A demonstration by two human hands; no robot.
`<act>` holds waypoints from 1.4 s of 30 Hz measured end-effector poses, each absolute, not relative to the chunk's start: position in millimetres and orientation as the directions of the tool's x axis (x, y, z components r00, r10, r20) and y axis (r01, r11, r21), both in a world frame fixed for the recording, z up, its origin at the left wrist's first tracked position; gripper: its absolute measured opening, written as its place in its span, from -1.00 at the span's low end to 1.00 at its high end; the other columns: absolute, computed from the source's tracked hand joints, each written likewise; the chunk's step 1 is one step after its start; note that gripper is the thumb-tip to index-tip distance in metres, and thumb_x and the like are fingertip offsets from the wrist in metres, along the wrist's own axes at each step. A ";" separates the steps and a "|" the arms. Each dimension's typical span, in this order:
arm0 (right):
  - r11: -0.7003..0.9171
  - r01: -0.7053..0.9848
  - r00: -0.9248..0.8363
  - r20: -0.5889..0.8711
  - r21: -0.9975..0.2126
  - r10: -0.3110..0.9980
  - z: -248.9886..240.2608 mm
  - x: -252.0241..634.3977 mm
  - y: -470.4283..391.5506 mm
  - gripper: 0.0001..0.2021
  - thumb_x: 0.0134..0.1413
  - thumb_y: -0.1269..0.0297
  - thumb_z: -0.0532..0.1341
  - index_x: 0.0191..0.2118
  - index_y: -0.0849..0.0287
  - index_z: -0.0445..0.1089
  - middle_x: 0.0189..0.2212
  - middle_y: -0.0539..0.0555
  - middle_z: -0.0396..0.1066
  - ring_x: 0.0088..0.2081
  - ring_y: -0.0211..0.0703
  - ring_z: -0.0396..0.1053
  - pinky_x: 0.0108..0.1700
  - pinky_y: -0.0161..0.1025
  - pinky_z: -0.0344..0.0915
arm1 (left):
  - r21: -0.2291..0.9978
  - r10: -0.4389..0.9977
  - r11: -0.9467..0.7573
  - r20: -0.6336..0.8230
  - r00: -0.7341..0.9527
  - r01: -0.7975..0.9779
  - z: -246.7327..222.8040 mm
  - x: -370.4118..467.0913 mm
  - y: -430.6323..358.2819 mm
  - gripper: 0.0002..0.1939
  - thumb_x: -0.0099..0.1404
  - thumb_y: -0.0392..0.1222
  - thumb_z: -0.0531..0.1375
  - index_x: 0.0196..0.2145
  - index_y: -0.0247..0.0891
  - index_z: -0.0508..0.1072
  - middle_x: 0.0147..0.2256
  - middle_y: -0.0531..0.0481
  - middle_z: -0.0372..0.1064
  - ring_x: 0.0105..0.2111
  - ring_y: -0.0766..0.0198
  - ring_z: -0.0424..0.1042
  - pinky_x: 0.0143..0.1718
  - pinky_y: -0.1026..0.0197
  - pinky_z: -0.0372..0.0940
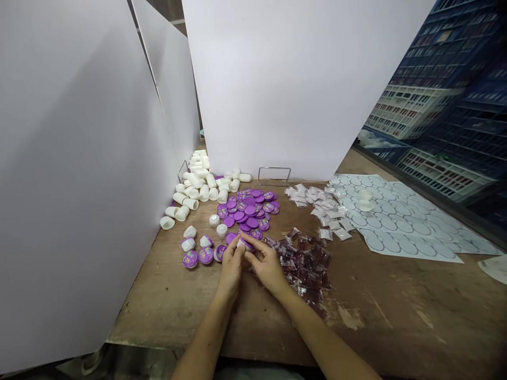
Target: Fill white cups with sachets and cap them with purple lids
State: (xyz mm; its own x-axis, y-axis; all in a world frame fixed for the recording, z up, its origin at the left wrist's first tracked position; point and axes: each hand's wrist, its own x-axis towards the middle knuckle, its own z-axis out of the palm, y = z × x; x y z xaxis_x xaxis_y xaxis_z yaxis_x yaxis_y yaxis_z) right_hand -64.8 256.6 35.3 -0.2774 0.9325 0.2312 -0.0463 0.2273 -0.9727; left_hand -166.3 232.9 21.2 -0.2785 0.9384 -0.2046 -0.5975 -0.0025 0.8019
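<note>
The cup [244, 244] sits between the two hands, above the tabletop [178, 306], at the near edge of the lid pile [250, 210]. The left hand [232, 259] pinches it from the left, thumb against fingers; the right hand [270, 265] closes on it from the right with the fingertips. Both hands bear on the cup, and neither is clearly nearer. The white part of the cup faces the left hand and the purple part lies toward the right hand, so its axis appears tilted; the fingers hide the exact angle. The lid pile lies directly beyond the fingertips. The lidded cups [206, 256] stand to the left, the closest just beside the left hand. The red sachets [307, 264] lie to the right, partly under the right hand and forearm, which makes that hand the nearer one to them. The white sachets [317, 203] lie farther off, beyond the red ones. The loose cups [204, 191] lie at the far left, well apart from both hands, along the panel [99, 158].
</note>
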 end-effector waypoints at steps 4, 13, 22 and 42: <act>0.175 -0.078 -0.380 0.192 -0.981 0.905 36.7 -55.8 266.3 -0.70 0.09 0.18 0.24 -0.05 0.06 0.54 0.06 0.10 0.44 0.17 0.02 0.31 0.28 0.10 0.12 | 0.812 0.948 0.033 -0.211 -0.239 -0.583 24.9 -168.7 229.0 -0.55 0.09 -0.07 0.35 -0.08 -0.33 0.53 -0.43 0.01 0.44 -0.50 0.37 0.31 -0.54 0.36 0.18; 0.175 -0.147 -0.195 0.202 -0.973 0.960 30.5 -65.1 259.2 -0.67 -0.07 0.28 0.35 -0.10 0.08 0.56 -0.01 0.13 0.50 0.08 0.05 0.40 0.20 0.08 0.26 | 0.771 0.941 0.016 -0.227 -0.251 -0.637 31.3 -166.6 226.3 -0.55 0.06 -0.05 0.36 -0.09 -0.28 0.55 -0.24 -0.11 0.53 -0.32 0.21 0.47 -0.36 0.26 0.32; 0.452 0.011 -0.262 0.434 -0.892 0.862 36.1 -62.3 259.2 -0.72 0.08 0.37 0.26 -0.09 -0.06 0.55 0.00 0.05 0.49 0.08 -0.04 0.38 0.19 0.05 0.25 | 0.749 0.943 -0.051 -0.182 -0.279 -0.661 42.5 -169.1 221.8 -0.63 -0.03 -0.14 0.43 -0.22 -0.26 0.62 -0.13 -0.17 0.55 -0.11 0.08 0.50 -0.08 0.14 0.35; 0.620 0.322 -0.257 0.565 -0.715 0.784 35.4 -74.2 239.9 -0.48 0.09 0.49 0.14 0.20 0.16 0.29 -0.14 0.22 0.43 -0.10 0.01 0.39 -0.06 -0.05 0.41 | 0.867 0.908 -0.046 -0.170 -0.383 -0.495 44.7 -169.8 217.5 -0.56 0.00 0.00 0.41 -0.20 -0.31 0.62 -0.27 -0.17 0.58 -0.12 0.01 0.50 -0.04 0.02 0.35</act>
